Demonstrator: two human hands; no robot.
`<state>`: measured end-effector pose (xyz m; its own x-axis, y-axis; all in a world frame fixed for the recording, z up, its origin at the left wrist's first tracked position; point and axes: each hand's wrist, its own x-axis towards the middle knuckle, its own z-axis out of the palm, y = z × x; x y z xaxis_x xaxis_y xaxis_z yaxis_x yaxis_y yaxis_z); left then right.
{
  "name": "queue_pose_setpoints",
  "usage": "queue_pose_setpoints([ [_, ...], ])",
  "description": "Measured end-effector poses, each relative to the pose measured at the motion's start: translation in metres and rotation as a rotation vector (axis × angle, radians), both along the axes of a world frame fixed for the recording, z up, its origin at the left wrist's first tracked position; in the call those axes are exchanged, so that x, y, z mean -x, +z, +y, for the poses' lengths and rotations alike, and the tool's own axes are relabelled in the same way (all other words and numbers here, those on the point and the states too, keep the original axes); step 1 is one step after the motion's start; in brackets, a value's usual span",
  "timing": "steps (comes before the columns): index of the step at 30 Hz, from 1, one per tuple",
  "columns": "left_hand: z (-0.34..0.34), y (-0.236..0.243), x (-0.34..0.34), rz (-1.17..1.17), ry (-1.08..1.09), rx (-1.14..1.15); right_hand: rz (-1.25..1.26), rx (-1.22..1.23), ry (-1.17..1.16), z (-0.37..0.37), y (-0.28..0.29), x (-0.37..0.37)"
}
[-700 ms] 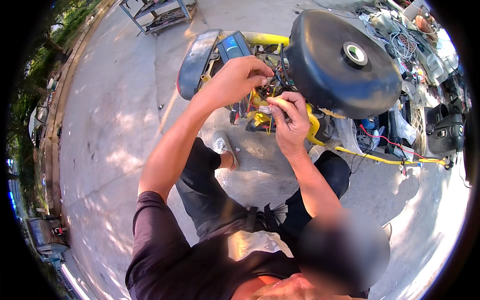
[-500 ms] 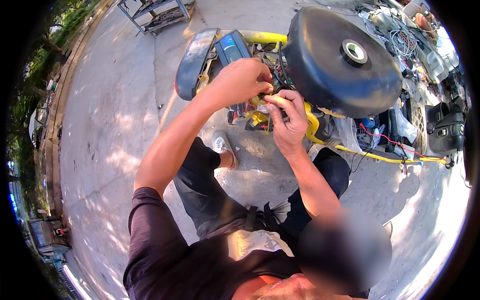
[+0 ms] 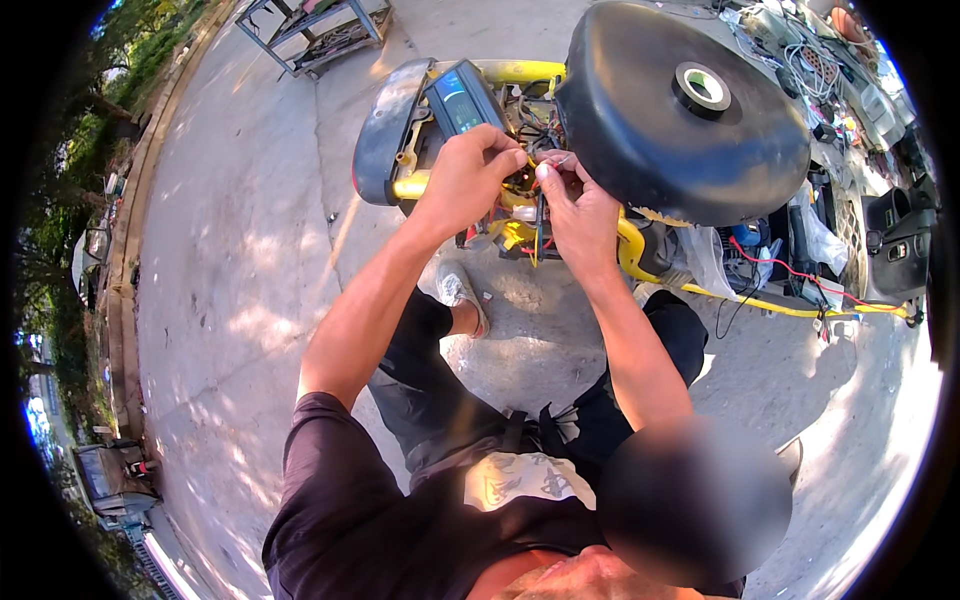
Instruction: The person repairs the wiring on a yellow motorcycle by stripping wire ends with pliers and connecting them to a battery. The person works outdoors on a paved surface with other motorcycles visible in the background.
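My left hand (image 3: 468, 175) is closed, thumb and forefinger pinched on thin wires (image 3: 528, 168) in the opened body of a yellow-framed scooter (image 3: 525, 70). Just right of it, my right hand (image 3: 580, 205) also pinches a thin wire, its thumb on top, with fingertips nearly meeting those of the left. A black device with a blue label (image 3: 450, 98) lies above my left hand. A large black rounded shell with a central ring (image 3: 680, 150) sits at the right of the wiring, partly hiding what lies beneath.
At the right are piled cables and parts (image 3: 800, 70), a red lead and a black plastic housing (image 3: 895, 240). A metal cart (image 3: 330, 40) stands at the top left. My legs and feet are on the concrete below the scooter. Plants and a curb run along the left edge.
My hands have drawn together at the wires; the left shifted slightly down and right, the right's fingertips rose, its thumb now on top. The whole view has shifted slightly.
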<state>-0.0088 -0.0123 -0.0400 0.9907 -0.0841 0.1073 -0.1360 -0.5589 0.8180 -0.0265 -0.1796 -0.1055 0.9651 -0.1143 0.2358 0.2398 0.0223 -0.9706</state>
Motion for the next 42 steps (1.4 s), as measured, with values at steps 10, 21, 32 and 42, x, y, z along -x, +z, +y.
queue_pose_setpoints([
  [10,0.002,0.011,0.003,0.187,-0.015,0.093,0.028,-0.078,0.056,0.004,0.001,-0.007],
  [21,0.004,0.029,0.008,-0.065,-0.063,-0.231,-0.004,-0.161,0.036,0.003,-0.002,-0.006],
  [32,0.015,0.047,-0.027,-0.516,-0.607,-0.520,0.051,-0.123,0.123,-0.005,0.002,-0.002],
  [42,0.007,0.064,-0.038,-0.694,-0.840,-0.845,0.033,-0.146,0.160,-0.004,-0.010,-0.007],
])
